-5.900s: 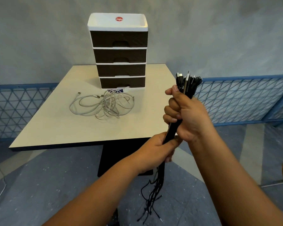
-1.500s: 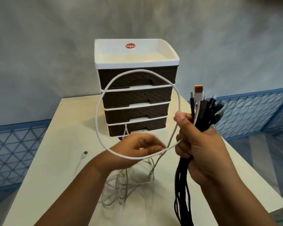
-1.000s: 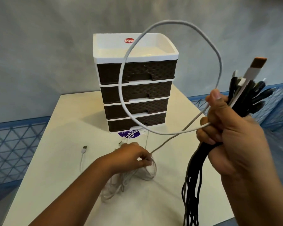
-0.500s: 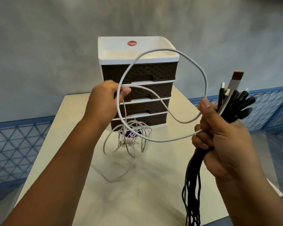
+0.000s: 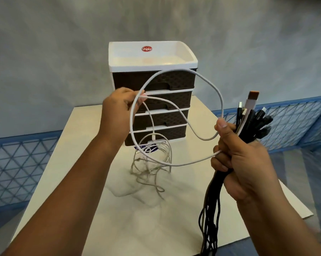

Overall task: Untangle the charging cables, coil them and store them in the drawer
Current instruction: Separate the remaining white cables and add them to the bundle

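Head view: left hand (image 5: 119,106) pinches looped white cable (image 5: 174,115); right hand (image 5: 244,156) grips black bundle (image 5: 211,209).

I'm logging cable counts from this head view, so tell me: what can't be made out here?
- Number of black cables: they overlap in the bundle that the right hand grips, and the bottom edge cuts off their ends.
- Tangled white cables on the table: motion blur, strands overlap.
- Drawer unit contents: all fronts shut.
- White cable grip: the left hand faces away, covering its fingertips.
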Demonstrator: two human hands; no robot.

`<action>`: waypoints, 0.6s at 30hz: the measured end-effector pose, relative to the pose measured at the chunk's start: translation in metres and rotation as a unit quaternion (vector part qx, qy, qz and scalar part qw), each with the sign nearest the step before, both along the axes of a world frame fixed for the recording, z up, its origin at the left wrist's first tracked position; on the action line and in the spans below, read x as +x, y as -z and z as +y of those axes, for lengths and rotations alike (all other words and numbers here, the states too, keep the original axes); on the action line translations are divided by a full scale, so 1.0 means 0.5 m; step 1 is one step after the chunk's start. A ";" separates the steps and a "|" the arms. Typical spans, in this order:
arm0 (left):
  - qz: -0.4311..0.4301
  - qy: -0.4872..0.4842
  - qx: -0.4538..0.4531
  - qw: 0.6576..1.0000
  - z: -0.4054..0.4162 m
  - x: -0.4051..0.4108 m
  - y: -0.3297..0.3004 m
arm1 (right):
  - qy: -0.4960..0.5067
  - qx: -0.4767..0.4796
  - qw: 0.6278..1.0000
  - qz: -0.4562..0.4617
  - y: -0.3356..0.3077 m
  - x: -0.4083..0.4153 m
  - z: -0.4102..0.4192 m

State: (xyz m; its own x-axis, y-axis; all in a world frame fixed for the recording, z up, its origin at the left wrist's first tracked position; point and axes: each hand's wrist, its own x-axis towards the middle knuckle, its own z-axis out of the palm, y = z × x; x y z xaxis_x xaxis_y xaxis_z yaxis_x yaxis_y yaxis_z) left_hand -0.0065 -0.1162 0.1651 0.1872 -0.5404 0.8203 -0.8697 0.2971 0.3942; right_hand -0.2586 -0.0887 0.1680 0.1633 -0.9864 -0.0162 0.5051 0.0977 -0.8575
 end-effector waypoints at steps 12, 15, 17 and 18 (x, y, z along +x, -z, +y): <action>-0.080 -0.007 -0.010 0.997 0.006 -0.035 0.030 | -0.006 0.008 1.000 0.012 0.031 -0.071 0.029; -0.121 0.003 0.160 0.980 0.021 -0.060 0.077 | -0.008 0.017 1.000 0.022 0.047 -0.095 0.036; -0.094 -0.008 0.185 0.978 0.043 -0.088 0.089 | -0.004 0.029 0.999 0.033 0.060 -0.117 0.046; -0.083 -0.021 0.191 0.978 0.057 -0.100 0.093 | -0.003 0.033 0.999 0.036 0.067 -0.129 0.052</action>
State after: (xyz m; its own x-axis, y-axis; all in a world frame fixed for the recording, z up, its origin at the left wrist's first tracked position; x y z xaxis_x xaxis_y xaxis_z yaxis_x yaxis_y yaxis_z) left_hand -0.0568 -0.0877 0.1183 0.0970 -0.8079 0.5813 -0.9396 0.1183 0.3212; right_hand -0.3233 -0.0626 0.1348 0.1648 -0.9819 -0.0936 0.4423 0.1585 -0.8827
